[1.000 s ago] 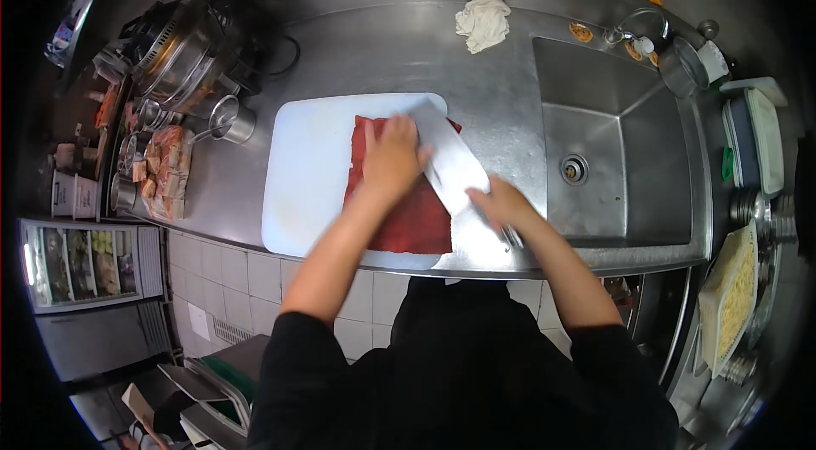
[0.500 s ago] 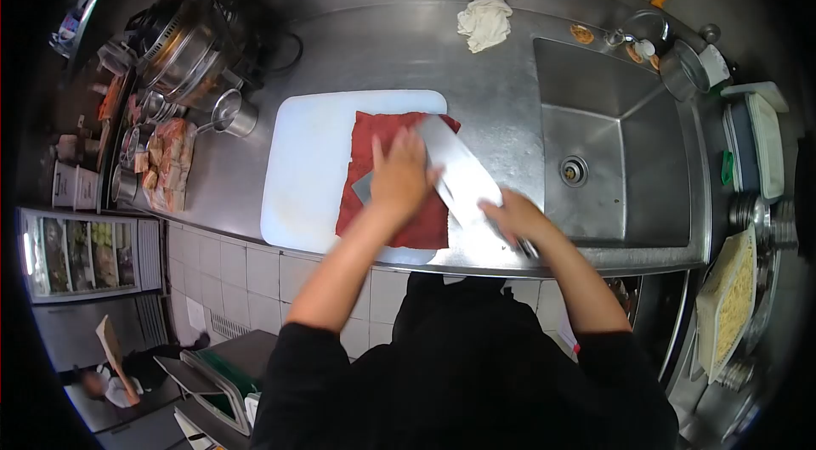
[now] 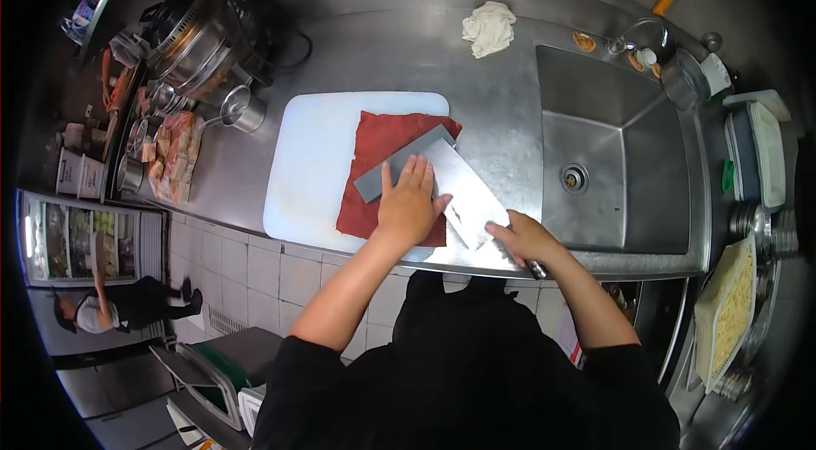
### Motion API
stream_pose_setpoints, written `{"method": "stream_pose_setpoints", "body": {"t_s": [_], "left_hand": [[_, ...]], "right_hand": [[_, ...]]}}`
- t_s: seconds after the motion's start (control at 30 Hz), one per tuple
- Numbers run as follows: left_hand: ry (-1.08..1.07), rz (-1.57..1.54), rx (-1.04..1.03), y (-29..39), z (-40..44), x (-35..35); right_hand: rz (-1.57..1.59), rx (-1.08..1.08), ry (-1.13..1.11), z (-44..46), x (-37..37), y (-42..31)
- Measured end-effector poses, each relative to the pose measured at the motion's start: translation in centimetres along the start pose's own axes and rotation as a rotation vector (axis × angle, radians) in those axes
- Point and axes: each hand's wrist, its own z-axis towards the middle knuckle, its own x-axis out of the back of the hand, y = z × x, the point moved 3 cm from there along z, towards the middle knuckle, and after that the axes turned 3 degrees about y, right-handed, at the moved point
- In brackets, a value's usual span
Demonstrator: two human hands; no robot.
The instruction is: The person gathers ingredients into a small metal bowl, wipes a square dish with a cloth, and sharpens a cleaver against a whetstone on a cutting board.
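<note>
A grey sharpening stone (image 3: 367, 185) lies slantwise on a red cloth (image 3: 381, 137), which is spread on the white cutting board (image 3: 310, 165). The wide blade of a cleaver (image 3: 467, 191) rests over the stone's right part. My right hand (image 3: 525, 239) is wrapped round the cleaver's handle, beyond the board's right edge. My left hand (image 3: 408, 205) lies with its fingers stretched out, the tips at the blade's left edge and over the stone. It grips nothing.
A sink (image 3: 595, 144) is at the right, a white rag (image 3: 489, 28) behind. Metal pots (image 3: 245, 110), a bag of food (image 3: 177, 152) and a large appliance (image 3: 191, 42) stand left. Another person (image 3: 110, 305) is at the fridge, lower left.
The cleaver and both my hands have moved down and slightly right, uncovering more of the grey stone. The other person has come into fuller view at the lower left.
</note>
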Motion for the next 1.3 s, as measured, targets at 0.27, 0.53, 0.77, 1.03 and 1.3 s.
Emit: {"method": "stream_pose_setpoints", "body": {"t_s": [0.27, 0.53, 0.77, 1.03, 1.3], "left_hand": [[-0.175, -0.144, 0.119, -5.6, 9.0, 1.8], [-0.030, -0.064, 0.069, -1.0, 1.5, -0.6], [-0.116, -0.134, 0.113, -3.5, 5.8, 1.4], [-0.054, -0.119, 0.148, -4.4, 6.9, 0.7], [0.010, -0.026, 0.052, 0.4, -1.3, -0.3]], "right_hand": [[-0.019, 0.121, 0.157, 8.2, 1.8, -5.6], [-0.102, 0.250, 0.080, 4.6, 0.5, -0.5], [-0.037, 0.147, 0.034, 7.1, 1.5, -4.0], [-0.085, 0.129, 0.105, 8.2, 1.7, -5.7], [-0.030, 0.021, 0.030, 0.0, -0.8, -0.8]]}}
